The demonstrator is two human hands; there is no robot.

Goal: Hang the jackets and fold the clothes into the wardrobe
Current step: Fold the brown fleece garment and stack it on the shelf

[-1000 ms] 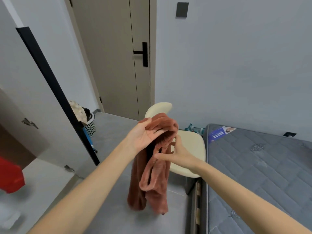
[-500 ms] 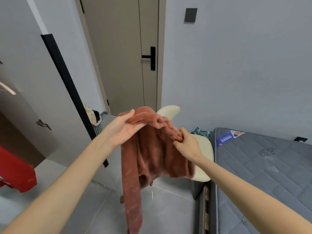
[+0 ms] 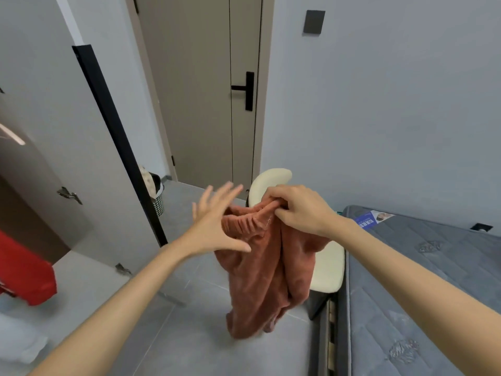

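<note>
Head view: left hand [image 3: 214, 226], fingers spread, holding nothing, just beside rust-brown garment [image 3: 257, 272]; right hand [image 3: 298, 210], clenched on garment's gathered top edge; garment hanging in air above grey floor [image 3: 189, 335], before cream chair [image 3: 328, 270]; grey mattress [image 3: 433, 280] right; door [image 3: 200, 104] beyond.

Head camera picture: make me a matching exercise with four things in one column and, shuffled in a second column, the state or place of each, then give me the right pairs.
Column one:
1. left hand
2. right hand
3. brown trousers
4. cream chair

Column two:
A. hangs in the air above the floor
B. fingers spread, holding nothing
C. stands next to the grey mattress
D. fingers curled round bunched cloth at the top

Right pairs: 1-B, 2-D, 3-A, 4-C.
</note>
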